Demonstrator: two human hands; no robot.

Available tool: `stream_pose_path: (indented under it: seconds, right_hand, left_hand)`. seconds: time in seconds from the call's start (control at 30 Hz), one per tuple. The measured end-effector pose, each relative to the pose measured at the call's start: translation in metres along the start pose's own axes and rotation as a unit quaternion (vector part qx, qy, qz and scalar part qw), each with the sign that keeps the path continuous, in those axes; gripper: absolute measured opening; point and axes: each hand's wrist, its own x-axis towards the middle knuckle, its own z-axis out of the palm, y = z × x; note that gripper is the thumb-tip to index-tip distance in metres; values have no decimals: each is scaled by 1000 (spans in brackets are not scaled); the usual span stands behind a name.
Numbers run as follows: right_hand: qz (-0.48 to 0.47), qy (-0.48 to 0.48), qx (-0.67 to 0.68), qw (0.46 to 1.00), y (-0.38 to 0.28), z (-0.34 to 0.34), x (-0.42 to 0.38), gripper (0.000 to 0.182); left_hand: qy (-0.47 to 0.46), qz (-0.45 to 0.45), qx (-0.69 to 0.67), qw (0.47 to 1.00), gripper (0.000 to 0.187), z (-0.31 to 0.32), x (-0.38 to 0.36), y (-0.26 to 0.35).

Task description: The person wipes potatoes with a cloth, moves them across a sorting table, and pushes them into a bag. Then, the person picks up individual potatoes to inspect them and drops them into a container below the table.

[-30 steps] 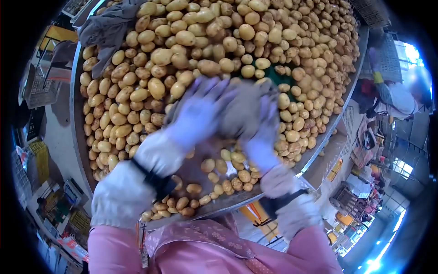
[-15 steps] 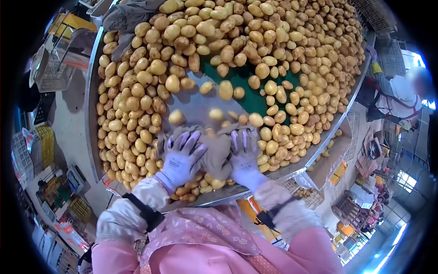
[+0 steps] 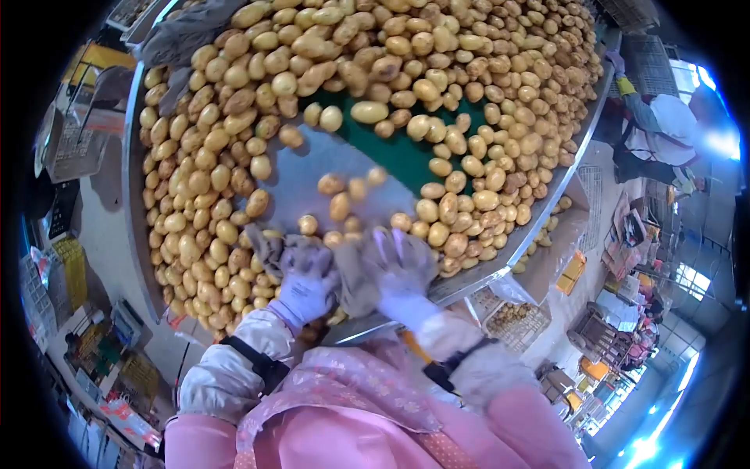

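Note:
Potatoes (image 3: 226, 141) lie heaped over a metal-edged sorting table. Near the front edge, a crumpled grey cloth (image 3: 357, 280) lies bunched among them. My left hand (image 3: 306, 288), in a pale purple-tipped glove, holds the left part of this cloth with bent fingers. To its right, my right hand (image 3: 400, 273), gloved alike and slightly blurred, presses and grips the right part, fingers pointing away from me. A few loose potatoes (image 3: 339, 206) lie on the bare metal just beyond the cloth, some of them blurred. The undersides of both hands are hidden.
A green surface (image 3: 375, 144) shows between the potatoes beyond the metal sheet. Another grey cloth (image 3: 187, 35) lies at the far left corner. The raised table rim (image 3: 539, 227) runs along the right. A co-worker (image 3: 664, 129) stands beyond it, near plastic crates (image 3: 648, 66).
My hands have come closer together, the cloth bunched between them. Several loose potatoes have shifted on the metal sheet. The whole view has moved slightly.

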Motion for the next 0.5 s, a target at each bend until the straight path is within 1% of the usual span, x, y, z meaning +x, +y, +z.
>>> stream_pose_path:
  seconds: [0.03, 0.07, 0.1, 0.13, 0.17, 0.2, 0.23, 0.27, 0.3, 0.33, 0.37, 0.4, 0.43, 0.47, 0.5]
  right_hand:
    - [45, -17, 26, 998, -2, 12, 33, 57]
    - [47, -3, 6, 999, 6, 7, 72, 51]
    - [40, 79, 63, 994, 16, 2, 110, 44]
    - [65, 125, 62, 988, 19, -12, 151, 45]
    - [68, 132, 81, 986, 27, -22, 185, 42]
    - [63, 123, 53, 989, 33, -51, 205, 40]
    - [119, 31, 207, 971, 62, -56, 221, 48]
    - [165, -52, 353, 919, 94, -65, 233, 57]
    - [205, -10, 301, 931, 113, -98, 220, 58]
    - [242, 29, 246, 938, 140, -136, 201, 59]
    - [132, 250, 56, 958, 211, -110, 180, 30]
    - [252, 78, 207, 942, 205, -199, 168, 48]
    - [242, 132, 201, 940, 237, -217, 147, 51]
    - [244, 156, 167, 942, 268, -211, 131, 54]
    - [256, 153, 129, 946, 297, -198, 117, 57]
  left_hand:
    - [2, -29, 48, 998, 42, 12, 8, -5]
    - [53, -47, 48, 996, 49, 15, 38, -25]
    - [49, -109, 78, 990, 59, 2, 66, -41]
    - [56, -125, 137, 981, 62, 2, 91, -74]
    - [19, -164, 155, 974, 62, -20, 124, -86]
    - [51, -175, 162, 970, 53, -44, 146, -84]
    - [27, -186, 107, 976, 44, -54, 167, -101]
    - [99, -156, 47, 982, 36, -62, 182, -101]
    - [148, -104, 12, 983, 33, -74, 200, -85]
    - [196, -53, -26, 979, 31, -85, 219, -56]
    - [199, -25, -97, 975, 29, -91, 235, -20]
    - [198, 0, -168, 966, 27, -91, 250, 19]
    - [197, 60, -161, 965, 29, -78, 264, 51]
    - [196, 102, -217, 951, 37, -52, 278, 81]
    - [35, 57, -242, 968, 28, -30, 284, 115]
